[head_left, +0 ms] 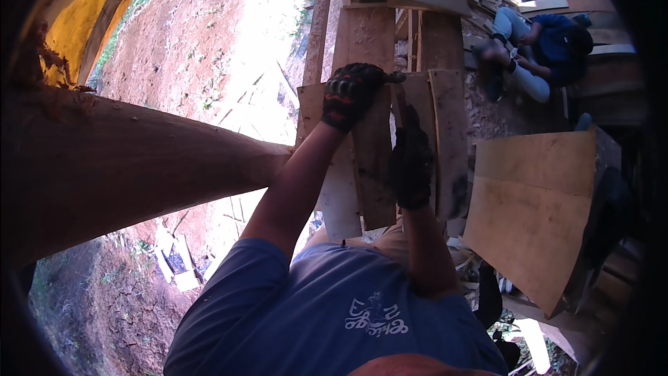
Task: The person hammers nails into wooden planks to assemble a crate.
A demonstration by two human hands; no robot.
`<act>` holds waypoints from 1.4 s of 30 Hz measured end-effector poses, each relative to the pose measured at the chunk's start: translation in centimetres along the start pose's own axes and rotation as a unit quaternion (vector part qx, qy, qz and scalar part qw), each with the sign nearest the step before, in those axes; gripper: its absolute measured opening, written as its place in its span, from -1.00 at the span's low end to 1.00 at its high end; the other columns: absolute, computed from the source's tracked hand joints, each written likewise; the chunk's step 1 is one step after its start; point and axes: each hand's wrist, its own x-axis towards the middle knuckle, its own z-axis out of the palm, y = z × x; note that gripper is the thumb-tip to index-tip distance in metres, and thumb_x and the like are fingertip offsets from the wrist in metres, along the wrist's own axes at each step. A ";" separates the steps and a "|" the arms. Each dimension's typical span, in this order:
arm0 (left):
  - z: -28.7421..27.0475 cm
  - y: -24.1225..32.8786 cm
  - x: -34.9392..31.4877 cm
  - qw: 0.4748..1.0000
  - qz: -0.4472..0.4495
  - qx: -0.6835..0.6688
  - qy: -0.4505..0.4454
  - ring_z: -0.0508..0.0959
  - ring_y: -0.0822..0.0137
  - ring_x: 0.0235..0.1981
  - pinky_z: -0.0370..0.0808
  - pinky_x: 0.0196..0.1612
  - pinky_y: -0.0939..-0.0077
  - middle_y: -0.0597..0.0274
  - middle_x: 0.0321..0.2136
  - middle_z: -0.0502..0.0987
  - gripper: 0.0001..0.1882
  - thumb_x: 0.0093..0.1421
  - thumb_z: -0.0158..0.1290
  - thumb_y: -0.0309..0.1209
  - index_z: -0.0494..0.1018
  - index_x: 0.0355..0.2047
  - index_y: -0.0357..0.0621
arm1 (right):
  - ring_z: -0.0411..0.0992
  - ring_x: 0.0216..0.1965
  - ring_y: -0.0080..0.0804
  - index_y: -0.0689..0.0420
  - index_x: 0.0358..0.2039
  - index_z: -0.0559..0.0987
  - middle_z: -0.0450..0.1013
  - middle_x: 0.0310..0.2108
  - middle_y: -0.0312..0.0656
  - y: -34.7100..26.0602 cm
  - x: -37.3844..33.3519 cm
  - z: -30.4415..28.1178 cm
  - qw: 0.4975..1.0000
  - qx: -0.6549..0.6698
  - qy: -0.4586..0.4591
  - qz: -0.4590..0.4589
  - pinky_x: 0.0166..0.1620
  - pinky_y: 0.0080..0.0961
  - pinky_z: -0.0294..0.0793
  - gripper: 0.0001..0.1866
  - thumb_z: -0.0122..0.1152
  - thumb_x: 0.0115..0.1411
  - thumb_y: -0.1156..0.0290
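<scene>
Wooden boards laid side by side make up the workpiece; the middle board serves as reference. Step in hand, by judgement: steadying or aligning these boards. The next move would call for even pressure, with fingertips kept clear of the edges. The middle board lies beneath the black-gloved left hand, which crosses its upper end with fingers bent; a dark stub projects beyond its upper right corner, and whether it is a fingertip or a held tool cannot be told. The gloved right hand lies along its right edge, at least one finger extended toward the upper end; whether it grips anything is hidden. Right of both stands the outer board.
</scene>
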 end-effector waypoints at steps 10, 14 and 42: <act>0.0 0.3 0.2 0.999 0.028 -0.005 0.038 0.72 0.02 -0.05 0.64 0.05 0.09 0.13 -0.13 0.74 -0.81 0.33 0.20 -0.28 0.72 -0.14 0.01 | 0.60 0.04 0.06 0.19 0.47 0.38 0.51 0.24 0.12 2.3 -1.1 3.1 0.998 0.015 0.045 -0.038 0.05 -0.12 0.62 -0.49 -0.01 0.57 0.38; 1.1 -0.8 -0.7 0.999 0.023 -0.003 0.041 0.70 -0.01 -0.06 0.60 0.07 0.06 0.11 -0.14 0.73 -0.81 0.36 0.16 -0.26 0.70 -0.15 0.02 | 0.63 0.00 0.00 0.20 0.36 0.46 0.53 0.23 0.14 2.3 -3.0 -0.4 0.972 0.187 0.143 0.000 -0.01 -0.20 0.65 -0.57 0.08 0.53 0.44; 5.9 16.3 -22.1 0.940 0.290 -0.038 -0.179 0.17 -0.19 0.57 -0.01 0.64 -0.21 -0.24 0.49 0.27 -0.30 0.33 -0.01 -0.36 0.30 0.48 -0.33 | 0.63 0.01 -0.23 0.23 0.11 0.63 0.68 -0.01 -0.02 11.5 -17.1 -6.7 0.953 0.148 0.022 0.264 0.18 -0.36 0.59 -0.68 0.36 0.39 0.45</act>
